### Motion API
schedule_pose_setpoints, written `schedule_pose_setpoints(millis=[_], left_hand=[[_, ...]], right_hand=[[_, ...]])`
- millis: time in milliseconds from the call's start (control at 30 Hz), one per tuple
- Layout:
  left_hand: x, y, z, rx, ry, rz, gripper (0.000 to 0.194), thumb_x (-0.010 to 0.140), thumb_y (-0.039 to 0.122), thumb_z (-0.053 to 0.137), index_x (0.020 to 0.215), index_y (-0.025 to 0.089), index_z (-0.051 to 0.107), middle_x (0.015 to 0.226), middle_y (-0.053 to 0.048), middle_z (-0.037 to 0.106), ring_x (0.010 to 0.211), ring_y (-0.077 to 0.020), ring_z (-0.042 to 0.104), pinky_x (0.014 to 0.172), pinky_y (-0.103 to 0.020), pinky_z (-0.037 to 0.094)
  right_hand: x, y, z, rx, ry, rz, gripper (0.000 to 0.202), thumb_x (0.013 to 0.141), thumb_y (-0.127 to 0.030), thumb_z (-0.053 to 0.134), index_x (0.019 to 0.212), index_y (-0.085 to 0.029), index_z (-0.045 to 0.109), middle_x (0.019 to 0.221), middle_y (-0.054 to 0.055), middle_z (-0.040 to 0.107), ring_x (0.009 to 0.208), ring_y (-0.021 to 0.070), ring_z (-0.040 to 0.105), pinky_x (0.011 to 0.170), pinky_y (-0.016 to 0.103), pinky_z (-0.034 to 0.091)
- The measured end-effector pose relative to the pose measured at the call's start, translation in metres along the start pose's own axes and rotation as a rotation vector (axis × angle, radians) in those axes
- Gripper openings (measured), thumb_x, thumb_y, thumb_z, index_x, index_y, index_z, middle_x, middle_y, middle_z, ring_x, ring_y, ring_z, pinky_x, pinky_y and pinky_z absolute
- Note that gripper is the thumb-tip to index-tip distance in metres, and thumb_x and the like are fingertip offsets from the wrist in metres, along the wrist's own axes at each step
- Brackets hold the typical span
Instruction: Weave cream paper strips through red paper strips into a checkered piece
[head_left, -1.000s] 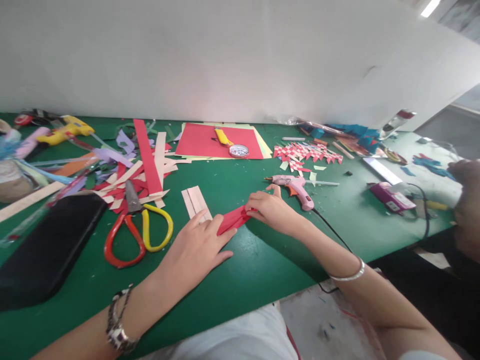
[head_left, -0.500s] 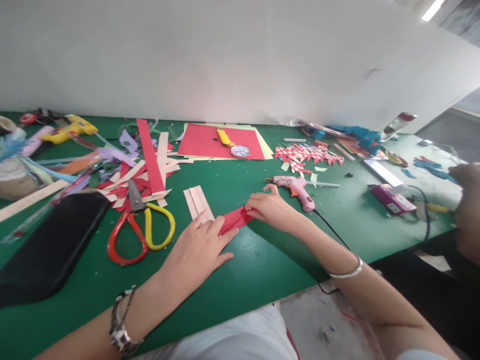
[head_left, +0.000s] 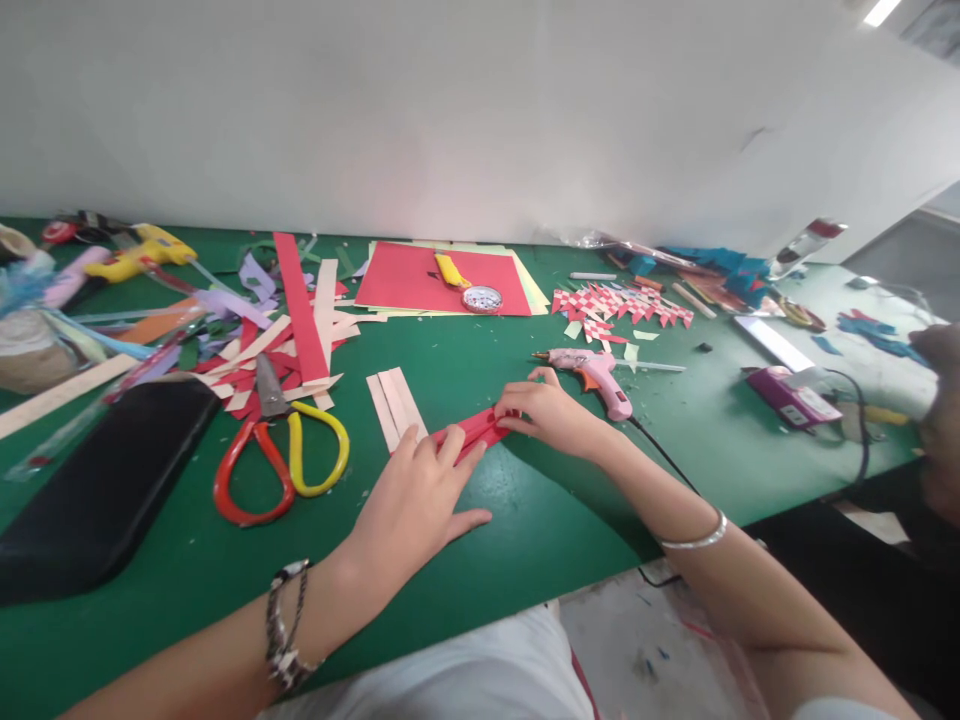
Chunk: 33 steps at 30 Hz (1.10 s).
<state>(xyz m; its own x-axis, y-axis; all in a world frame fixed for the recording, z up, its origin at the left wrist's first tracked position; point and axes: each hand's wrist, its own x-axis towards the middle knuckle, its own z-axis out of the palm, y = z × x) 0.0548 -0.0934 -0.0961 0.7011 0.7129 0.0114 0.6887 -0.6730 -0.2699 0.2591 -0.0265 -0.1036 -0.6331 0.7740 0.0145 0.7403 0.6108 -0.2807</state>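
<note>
A folded red paper strip [head_left: 474, 430] lies slanted on the green table between my hands. My left hand [head_left: 416, 490] rests on its left part, palm down, with the fingers spread and the thumb apart on the table. At the strip's right end, the bent fingers of my right hand [head_left: 541, 412] pinch the paper. Pale folded strips [head_left: 397, 408] lie flat just behind my left fingertips. Behind my right hand is a pink glue gun [head_left: 592, 375], its nozzle facing left.
Large scissors [head_left: 274, 440] and a black case [head_left: 112, 480] lie left, near cut strips [head_left: 300, 310]. Red sheets [head_left: 405, 275] hold a yellow cutter [head_left: 450, 270] and a round tin [head_left: 481, 299]. Checkered paper pieces [head_left: 622, 303] and a purple box [head_left: 795, 398] are right. Another person's arm shows far right.
My left hand has shifted slightly right along the red strip, and its wrist has moved right too. My right hand still pinches the strip's end. The view has shifted slightly.
</note>
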Motion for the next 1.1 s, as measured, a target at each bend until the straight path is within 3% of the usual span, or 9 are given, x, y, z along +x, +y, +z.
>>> schedule_pose_setpoints(millis=[300,367,433,600,733,833,933,1033,1100], left_hand=[[0.001,-0.002,-0.001,-0.023,0.010,0.058,0.065,0.083,0.058,0.053,0.130,0.013,0.053,0.103,-0.017,0.062,0.089,-0.0277,0.063,0.096,-0.044,0.037],[0.000,-0.009,-0.005,-0.111,0.018,0.024,0.058,0.083,0.054,0.055,0.126,0.015,0.055,0.101,-0.015,0.063,0.088,-0.0272,0.063,0.090,-0.042,0.042],[-0.003,-0.020,-0.008,-0.231,0.035,-0.104,0.044,0.086,0.046,0.053,0.121,0.019,0.056,0.098,-0.010,0.063,0.083,-0.0258,0.063,0.075,-0.036,0.047],[-0.005,-0.042,-0.009,-0.567,0.072,-0.385,0.036,0.079,0.044,0.054,0.105,0.018,0.052,0.085,-0.003,0.064,0.072,-0.0216,0.064,0.055,-0.027,0.043],[-0.001,-0.048,-0.007,-0.730,0.027,-0.401,0.025,0.084,0.043,0.042,0.080,0.021,0.052,0.060,0.003,0.059,0.055,-0.0163,0.058,0.047,-0.024,0.037],[-0.005,-0.051,-0.004,-0.738,0.041,-0.386,0.042,0.092,0.039,0.027,0.065,0.021,0.053,0.055,0.001,0.059,0.053,-0.0161,0.057,0.051,-0.025,0.039],[-0.016,-0.054,0.000,-0.798,0.021,-0.340,0.054,0.096,0.038,0.018,0.063,0.021,0.058,0.060,0.001,0.064,0.058,-0.0158,0.061,0.056,-0.024,0.042],[-0.028,-0.054,0.004,-0.712,0.039,-0.334,0.053,0.096,0.036,0.017,0.072,0.022,0.062,0.068,0.000,0.067,0.063,-0.0172,0.062,0.057,-0.026,0.042],[-0.034,-0.053,0.007,-0.614,0.075,-0.356,0.050,0.096,0.036,0.018,0.077,0.022,0.063,0.067,-0.001,0.066,0.063,-0.0190,0.061,0.059,-0.028,0.041]], right_hand=[[0.008,-0.004,-0.007,-0.222,0.017,-0.045,0.023,0.095,-0.020,0.043,0.087,-0.015,0.064,0.087,0.004,0.066,0.077,0.0139,0.055,0.086,0.033,0.019],[0.009,-0.009,-0.013,-0.204,0.051,-0.069,0.021,0.094,-0.020,0.045,0.089,-0.016,0.064,0.089,0.004,0.064,0.079,0.0137,0.054,0.083,0.031,0.021],[0.010,-0.017,-0.021,-0.192,0.107,-0.106,0.020,0.094,-0.021,0.045,0.089,-0.016,0.064,0.091,0.004,0.062,0.081,0.0136,0.053,0.081,0.030,0.022],[0.020,-0.050,-0.036,-0.293,0.252,-0.180,0.025,0.096,-0.020,0.040,0.086,-0.017,0.063,0.095,0.005,0.058,0.084,0.0152,0.050,0.080,0.032,0.023],[0.027,-0.074,-0.042,-0.365,0.298,-0.217,0.031,0.096,-0.011,0.033,0.084,-0.018,0.061,0.096,0.005,0.058,0.085,0.0152,0.049,0.081,0.033,0.023],[0.017,-0.071,-0.046,-0.334,0.362,-0.204,0.026,0.096,-0.015,0.036,0.094,-0.021,0.061,0.100,0.005,0.058,0.089,0.0168,0.051,0.084,0.035,0.026],[-0.015,-0.047,-0.045,-0.231,0.484,-0.022,0.018,0.095,-0.026,0.042,0.097,-0.022,0.060,0.097,0.004,0.060,0.090,0.0179,0.055,0.084,0.034,0.031],[-0.053,-0.012,-0.034,-0.193,0.546,0.359,0.022,0.094,-0.030,0.040,0.089,-0.020,0.059,0.086,0.006,0.061,0.077,0.0176,0.056,0.072,0.031,0.038],[-0.073,0.012,-0.021,-0.304,0.548,0.645,0.026,0.090,-0.040,0.045,0.089,-0.018,0.059,0.086,0.010,0.061,0.080,0.0238,0.055,0.068,0.034,0.038]])
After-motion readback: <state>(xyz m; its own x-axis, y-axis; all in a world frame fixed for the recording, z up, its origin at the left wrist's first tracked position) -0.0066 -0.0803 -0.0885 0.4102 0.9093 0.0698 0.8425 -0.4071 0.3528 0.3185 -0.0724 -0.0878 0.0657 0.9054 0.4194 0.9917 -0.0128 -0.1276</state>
